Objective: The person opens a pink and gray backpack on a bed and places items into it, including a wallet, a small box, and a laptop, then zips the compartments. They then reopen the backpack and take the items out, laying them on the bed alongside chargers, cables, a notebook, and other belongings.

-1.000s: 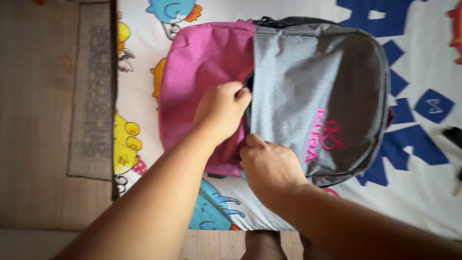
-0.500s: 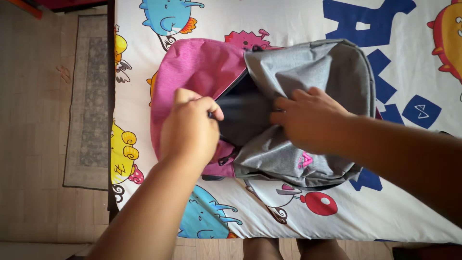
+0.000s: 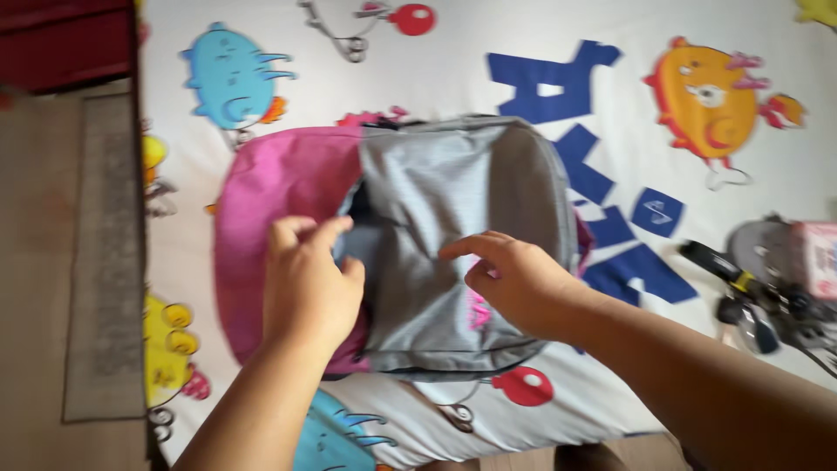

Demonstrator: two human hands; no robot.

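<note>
A pink and grey backpack lies flat on a white bed sheet printed with cartoon creatures and blue letters. Its front pocket gapes open as a dark slit between the pink and the grey parts. My left hand sits on the pink side, its fingers and thumb pinching the edge of that opening. My right hand rests on the grey front panel with its fingers spread, holding nothing. The picture is somewhat blurred.
At the right edge of the bed lie dark tool-like objects with a yellow mark, next to a pink box. A grey rug lies on the wooden floor to the left. Dark red furniture stands at top left.
My right hand has drawn back from the pocket opening to the grey panel, which now lies flatter. The view has swung right, bringing the objects at the bed's right edge into sight.
</note>
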